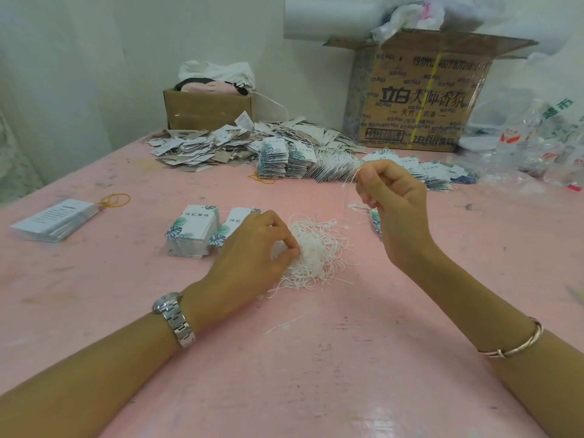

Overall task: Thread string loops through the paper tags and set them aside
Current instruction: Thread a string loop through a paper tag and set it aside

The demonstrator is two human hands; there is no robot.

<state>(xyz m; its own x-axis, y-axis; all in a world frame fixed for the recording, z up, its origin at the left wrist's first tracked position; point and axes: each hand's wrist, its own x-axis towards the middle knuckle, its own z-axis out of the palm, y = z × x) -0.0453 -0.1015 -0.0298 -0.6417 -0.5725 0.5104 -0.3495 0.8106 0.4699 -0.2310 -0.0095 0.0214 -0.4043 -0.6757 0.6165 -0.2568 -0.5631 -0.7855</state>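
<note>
A tangle of white string loops (pixel 316 251) lies mid-table. My left hand (pixel 252 248) rests at its left edge, thumb and forefinger pinching into the strings. My right hand (pixel 392 203) is raised to the right of the tangle. It pinches a thin white string (pixel 349 188) that hangs down, and holds a leaf-printed paper tag (pixel 375 221), mostly hidden behind the palm. Two stacks of unthreaded tags (pixel 194 230) stand left of my left hand. Threaded tags lie in a long row (pixel 316 165) behind.
A loose heap of tags (pixel 202 147) covers the far middle of the pink table (pixel 284 374). A white card stack (pixel 57 219) and yellow rubber bands (pixel 115 200) are at left. Cardboard boxes (pixel 420 93) and plastic bags (pixel 537 143) line the back.
</note>
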